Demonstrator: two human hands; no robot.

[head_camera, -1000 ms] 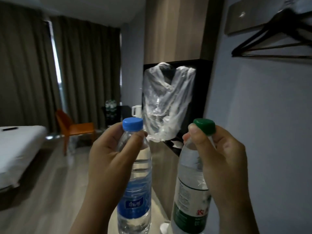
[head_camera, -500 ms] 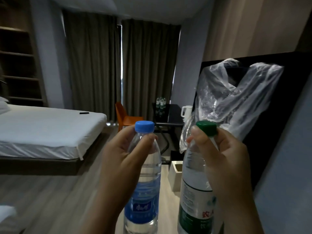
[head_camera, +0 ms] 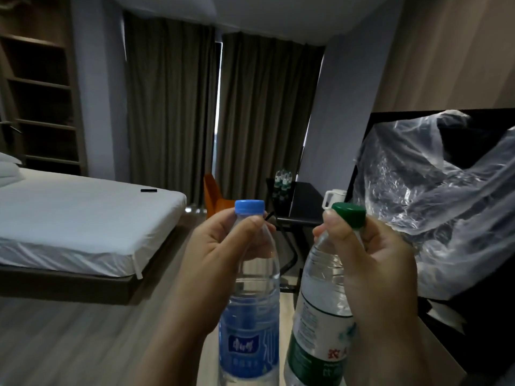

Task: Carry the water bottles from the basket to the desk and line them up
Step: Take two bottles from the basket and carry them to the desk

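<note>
My left hand (head_camera: 220, 263) grips the neck of a clear water bottle with a blue cap and blue label (head_camera: 250, 324), held upright in front of me. My right hand (head_camera: 376, 277) grips the neck of a second bottle with a green cap and green label (head_camera: 315, 330), also upright, just to the right of the first. Far across the room stands a dark desk (head_camera: 303, 201) with several water bottles (head_camera: 282, 181) on its back corner. No basket is in view.
A white bed (head_camera: 78, 218) fills the left side. An orange chair (head_camera: 213, 196) stands by the desk, and a white kettle (head_camera: 334, 197) sits on it. A crumpled clear plastic sheet (head_camera: 434, 196) covers a dark unit on the right. Wood floor runs between bed and unit.
The view has swung left and moved forward: the bed and shelves came into sight, the hangers left it. Both hands keep the same hold on the bottles.
</note>
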